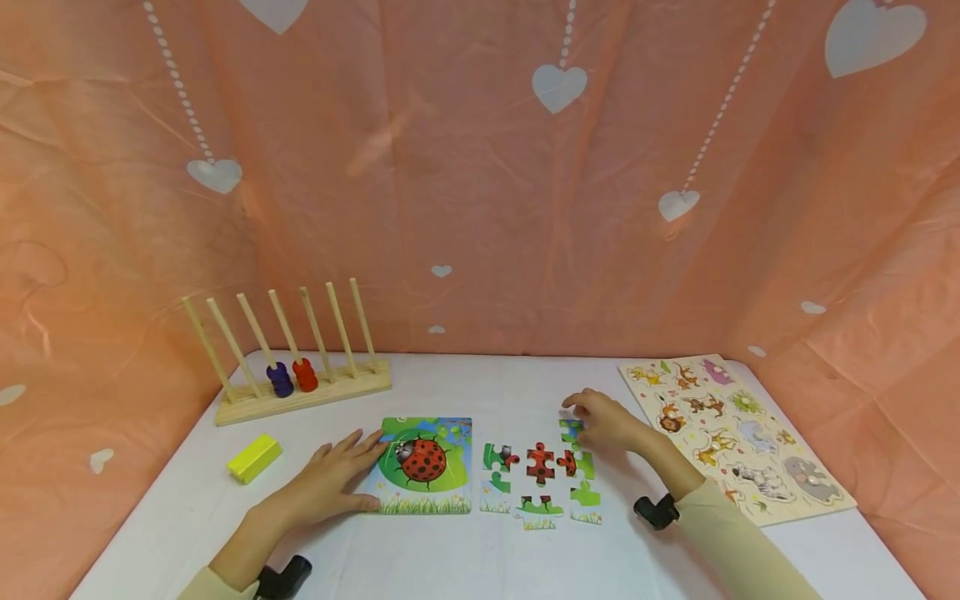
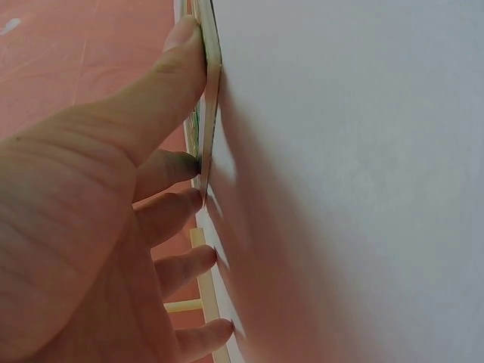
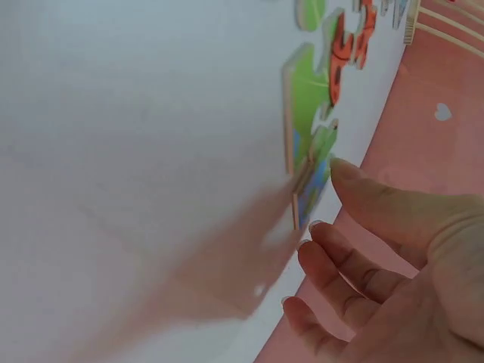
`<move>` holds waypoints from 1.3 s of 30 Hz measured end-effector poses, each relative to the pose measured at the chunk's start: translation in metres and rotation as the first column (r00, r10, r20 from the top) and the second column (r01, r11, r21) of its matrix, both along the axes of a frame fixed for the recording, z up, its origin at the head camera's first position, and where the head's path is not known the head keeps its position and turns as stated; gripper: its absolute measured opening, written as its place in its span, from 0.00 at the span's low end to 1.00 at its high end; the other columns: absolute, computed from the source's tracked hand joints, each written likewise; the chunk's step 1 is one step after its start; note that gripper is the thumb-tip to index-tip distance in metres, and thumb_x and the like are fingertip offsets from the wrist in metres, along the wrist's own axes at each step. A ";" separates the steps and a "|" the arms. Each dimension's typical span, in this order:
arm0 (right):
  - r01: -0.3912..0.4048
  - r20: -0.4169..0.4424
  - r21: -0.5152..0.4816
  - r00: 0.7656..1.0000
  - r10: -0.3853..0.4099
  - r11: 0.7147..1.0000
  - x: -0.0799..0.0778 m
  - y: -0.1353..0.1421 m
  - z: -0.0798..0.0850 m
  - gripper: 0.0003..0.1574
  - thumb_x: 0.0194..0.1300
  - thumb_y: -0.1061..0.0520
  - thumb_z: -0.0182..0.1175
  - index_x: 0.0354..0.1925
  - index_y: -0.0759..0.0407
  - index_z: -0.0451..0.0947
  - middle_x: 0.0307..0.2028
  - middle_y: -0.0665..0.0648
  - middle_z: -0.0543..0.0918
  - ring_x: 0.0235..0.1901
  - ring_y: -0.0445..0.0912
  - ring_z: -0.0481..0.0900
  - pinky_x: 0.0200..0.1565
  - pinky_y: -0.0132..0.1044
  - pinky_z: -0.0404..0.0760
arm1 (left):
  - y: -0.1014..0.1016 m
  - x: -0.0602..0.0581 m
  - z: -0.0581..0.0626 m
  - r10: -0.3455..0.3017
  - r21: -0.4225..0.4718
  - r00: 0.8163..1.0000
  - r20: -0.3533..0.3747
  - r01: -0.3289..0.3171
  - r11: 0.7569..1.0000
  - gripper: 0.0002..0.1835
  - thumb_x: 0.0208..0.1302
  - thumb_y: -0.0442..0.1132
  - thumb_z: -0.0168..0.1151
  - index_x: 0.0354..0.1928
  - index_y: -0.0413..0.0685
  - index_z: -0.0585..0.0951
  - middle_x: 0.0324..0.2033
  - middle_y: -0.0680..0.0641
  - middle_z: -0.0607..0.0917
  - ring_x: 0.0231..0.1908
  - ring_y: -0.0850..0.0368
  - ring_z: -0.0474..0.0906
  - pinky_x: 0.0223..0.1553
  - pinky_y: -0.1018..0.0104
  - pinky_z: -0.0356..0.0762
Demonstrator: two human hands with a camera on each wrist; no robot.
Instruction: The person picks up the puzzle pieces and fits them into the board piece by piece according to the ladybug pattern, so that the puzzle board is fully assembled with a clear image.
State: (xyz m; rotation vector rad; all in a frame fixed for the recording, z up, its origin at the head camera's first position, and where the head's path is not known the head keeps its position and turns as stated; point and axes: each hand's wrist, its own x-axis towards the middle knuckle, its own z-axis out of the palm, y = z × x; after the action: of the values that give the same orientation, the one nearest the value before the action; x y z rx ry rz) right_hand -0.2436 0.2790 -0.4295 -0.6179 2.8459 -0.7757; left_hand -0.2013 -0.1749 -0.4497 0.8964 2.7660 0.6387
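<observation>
A square ladybug picture board (image 1: 459, 483) lies flat on the table. Against its left edge rests my left hand (image 1: 330, 479), fingers spread and thumb on the near left corner; the left wrist view shows the thumb (image 2: 178, 64) touching the rim. Loose jigsaw pieces of a similar ladybug picture lie to the right, among them a red middle piece (image 1: 540, 464). Over the far right corner piece (image 1: 572, 429) hovers my right hand (image 1: 603, 421), loosely bent. In the right wrist view its thumb is close to a blue-green piece (image 3: 311, 198); whether they touch is unclear.
A wooden peg rack (image 1: 330, 387) with purple and red beads stands at the back left. A yellow block (image 1: 255, 458) lies in front of it. An animal puzzle board (image 1: 720, 425) lies at the right, beside my right forearm. A pink curtain (image 1: 480, 208) hangs behind the table.
</observation>
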 end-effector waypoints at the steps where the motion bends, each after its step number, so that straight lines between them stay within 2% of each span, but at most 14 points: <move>1: -0.006 -0.003 -0.011 1.000 0.006 1.000 0.000 0.000 -0.001 0.32 0.47 0.72 0.71 0.54 0.69 0.78 0.39 0.57 0.77 0.41 0.51 0.74 0.47 0.49 0.76 | 0.000 0.000 0.000 -0.002 0.001 1.000 -0.002 0.002 1.000 0.49 0.55 0.63 0.68 0.71 0.39 0.68 0.73 0.36 0.62 0.71 0.27 0.52 0.60 0.20 0.48; 6: -0.022 -0.022 -0.006 1.000 0.022 1.000 0.002 -0.002 -0.004 0.33 0.45 0.70 0.73 0.53 0.67 0.78 0.38 0.56 0.76 0.40 0.50 0.73 0.45 0.50 0.75 | -0.001 -0.001 -0.002 -0.012 0.001 1.000 -0.016 0.012 1.000 0.49 0.55 0.63 0.68 0.71 0.39 0.68 0.73 0.35 0.63 0.71 0.26 0.52 0.59 0.19 0.49; 13: -0.003 -0.049 0.046 0.999 0.005 0.999 0.002 -0.004 -0.003 0.30 0.43 0.70 0.73 0.49 0.62 0.79 0.37 0.55 0.75 0.38 0.48 0.72 0.41 0.48 0.74 | 0.000 -0.001 0.001 -0.009 0.000 1.000 -0.021 0.009 1.000 0.48 0.55 0.62 0.69 0.71 0.39 0.69 0.73 0.36 0.63 0.71 0.26 0.53 0.59 0.19 0.49; 17: -0.015 -0.075 0.013 0.997 0.016 1.000 0.004 -0.003 -0.002 0.28 0.42 0.71 0.73 0.45 0.62 0.79 0.37 0.55 0.74 0.38 0.50 0.73 0.40 0.49 0.74 | 0.000 0.000 0.002 -0.007 0.004 1.000 -0.017 0.007 1.000 0.48 0.55 0.63 0.69 0.71 0.39 0.69 0.73 0.36 0.63 0.71 0.27 0.53 0.60 0.19 0.48; 22: -0.096 -0.155 -0.065 0.984 0.085 0.993 0.004 0.000 -0.003 0.28 0.41 0.74 0.69 0.46 0.67 0.78 0.36 0.56 0.75 0.36 0.49 0.74 0.39 0.45 0.76 | 0.000 0.001 0.002 -0.008 0.010 1.000 -0.019 0.008 1.000 0.48 0.55 0.62 0.69 0.71 0.39 0.69 0.72 0.36 0.64 0.71 0.26 0.53 0.60 0.19 0.48; 25: -0.115 -0.140 -0.114 0.985 0.098 0.987 0.002 0.002 -0.002 0.27 0.45 0.77 0.65 0.47 0.70 0.77 0.34 0.57 0.77 0.35 0.48 0.73 0.38 0.42 0.76 | 0.000 0.001 0.001 -0.007 0.008 1.000 -0.020 0.008 1.000 0.48 0.56 0.62 0.69 0.71 0.39 0.69 0.72 0.36 0.64 0.71 0.26 0.53 0.60 0.19 0.48; 27: -0.112 -0.098 -0.149 0.990 0.098 0.983 0.000 0.003 0.000 0.25 0.48 0.79 0.62 0.47 0.71 0.78 0.33 0.57 0.78 0.34 0.47 0.73 0.38 0.40 0.76 | 0.000 0.001 0.001 -0.007 0.006 1.000 -0.015 0.007 1.000 0.48 0.56 0.62 0.69 0.71 0.39 0.69 0.72 0.36 0.64 0.71 0.27 0.53 0.60 0.19 0.48; 32: -0.107 -0.031 -0.235 0.994 0.103 0.966 -0.007 0.000 0.006 0.20 0.54 0.77 0.62 0.48 0.72 0.77 0.30 0.57 0.77 0.29 0.44 0.72 0.31 0.34 0.73 | 0.000 0.001 0.001 -0.005 0.003 1.000 -0.013 0.005 1.000 0.48 0.55 0.62 0.69 0.71 0.39 0.69 0.72 0.36 0.64 0.71 0.27 0.53 0.60 0.20 0.48; 36: -0.096 -0.009 -0.279 0.995 0.098 0.956 -0.016 -0.012 0.010 0.20 0.57 0.74 0.64 0.50 0.73 0.77 0.31 0.57 0.78 0.27 0.42 0.71 0.29 0.32 0.73 | 0.000 0.000 0.001 -0.002 0.000 1.000 -0.011 0.002 1.000 0.48 0.55 0.63 0.69 0.71 0.39 0.69 0.73 0.37 0.64 0.71 0.27 0.53 0.60 0.20 0.48; 39: -0.125 -0.016 -0.282 0.992 0.126 0.951 -0.021 -0.029 0.010 0.19 0.58 0.72 0.65 0.50 0.73 0.77 0.32 0.58 0.78 0.26 0.42 0.72 0.29 0.33 0.74 | 0.000 0.000 0.000 -0.002 0.000 1.000 0.000 0.002 1.000 0.48 0.55 0.62 0.69 0.71 0.40 0.69 0.73 0.36 0.63 0.71 0.27 0.52 0.60 0.20 0.48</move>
State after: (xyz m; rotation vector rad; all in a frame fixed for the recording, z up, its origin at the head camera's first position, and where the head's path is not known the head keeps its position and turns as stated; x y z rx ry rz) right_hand -0.2644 0.2498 -0.4197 -0.8239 2.6811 -1.1699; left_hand -0.2014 -0.1745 -0.4492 0.8991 2.7645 0.6382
